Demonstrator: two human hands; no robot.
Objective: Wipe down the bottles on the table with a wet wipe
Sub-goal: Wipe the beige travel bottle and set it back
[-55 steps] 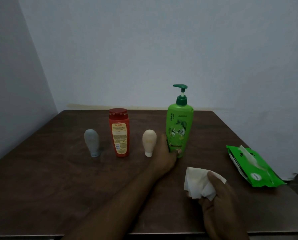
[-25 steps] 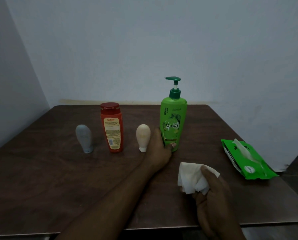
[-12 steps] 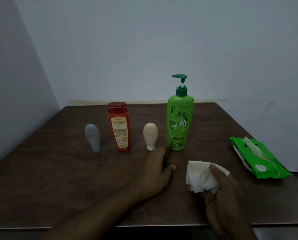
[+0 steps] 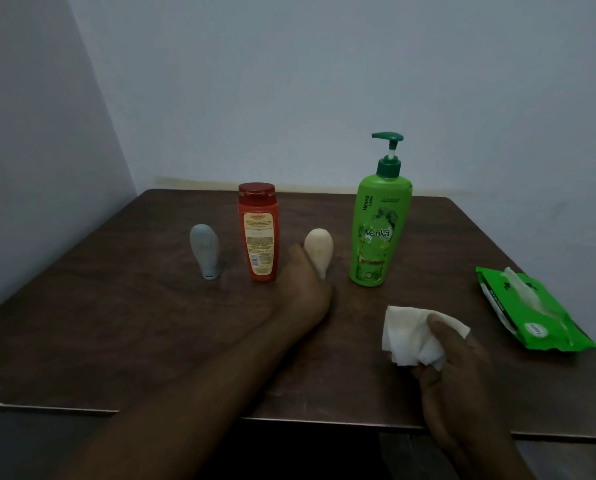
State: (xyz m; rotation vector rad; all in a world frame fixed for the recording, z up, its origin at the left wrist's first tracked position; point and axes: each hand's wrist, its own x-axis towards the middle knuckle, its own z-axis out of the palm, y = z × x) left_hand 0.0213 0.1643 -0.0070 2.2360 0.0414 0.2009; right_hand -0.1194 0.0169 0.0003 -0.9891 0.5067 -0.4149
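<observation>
Beige tube (image 4: 319, 252) stands inverted on the table (image 4: 116, 323), between red bottle (image 4: 258, 232) and green pump (image 4: 379, 230). Our left hand (image 4: 303, 289) reaches it, grip unclear; our right hand (image 4: 462, 368) pinches the wipe (image 4: 414, 332). Light, tippy; we'd hold its belly.

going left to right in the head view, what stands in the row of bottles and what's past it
grey bottle → red bottle → beige bottle → green pump bottle → wipes pack
</observation>
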